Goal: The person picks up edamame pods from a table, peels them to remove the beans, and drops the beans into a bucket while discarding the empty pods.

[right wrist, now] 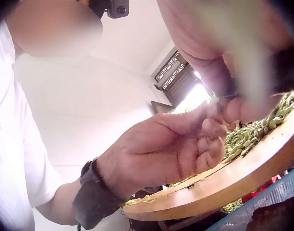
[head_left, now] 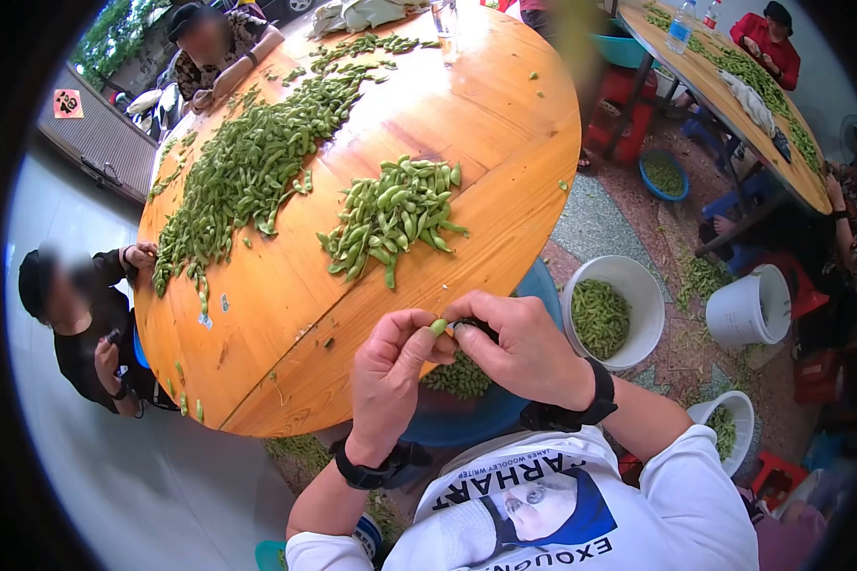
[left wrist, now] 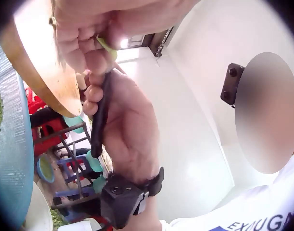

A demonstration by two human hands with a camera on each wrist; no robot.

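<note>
Over the table's front edge, my left hand [head_left: 390,366] pinches a green edamame pod [head_left: 438,326] between thumb and fingers. My right hand [head_left: 533,352] meets it at the pod, gripping a slim tool with a black handle [left wrist: 102,115] that lies along the palm; its working end is hidden by the fingers. Below both hands stands a blue basin [head_left: 535,285] with green pods [head_left: 459,377] in it. A small pile of edamame pods [head_left: 395,214] lies on the round wooden table [head_left: 490,114] just beyond the hands.
A larger pod heap [head_left: 257,157] stretches across the table's left side. At right on the floor stand a white bucket of pods [head_left: 600,319] and another white bucket [head_left: 733,309]. People sit around this table and a second table [head_left: 809,181].
</note>
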